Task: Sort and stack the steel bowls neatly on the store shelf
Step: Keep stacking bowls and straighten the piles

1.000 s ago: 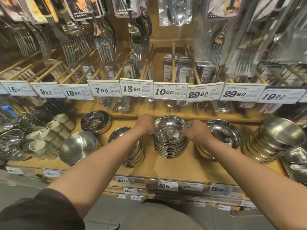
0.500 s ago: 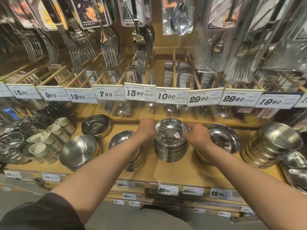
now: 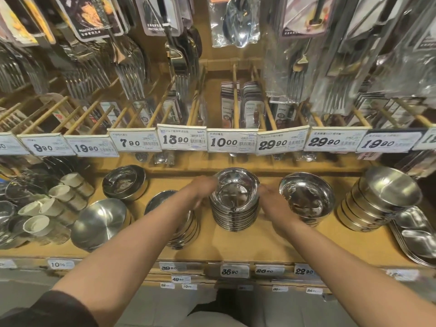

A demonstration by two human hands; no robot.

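A tall stack of small steel bowls stands mid-shelf on the wooden shelf. My left hand, blurred, lies against the stack's upper left side with loose fingers. On the stack's right side is my right hand, its fingertips at the rim and its fingers relaxed. Neither hand holds a bowl. A stack of wider bowls on the left is partly hidden by my left forearm. Right of my right hand stands a stack of deeper bowls.
A taller bowl stack and divided steel trays fill the right end. On the left are a tilted bowl, lidded steel bowls and white cups. Price tags and hanging packaged cutlery overhang the shelf.
Both hands gripped the middle stack's top rim before. They have now loosened and slid slightly down and outward. The stack stands in the same spot.
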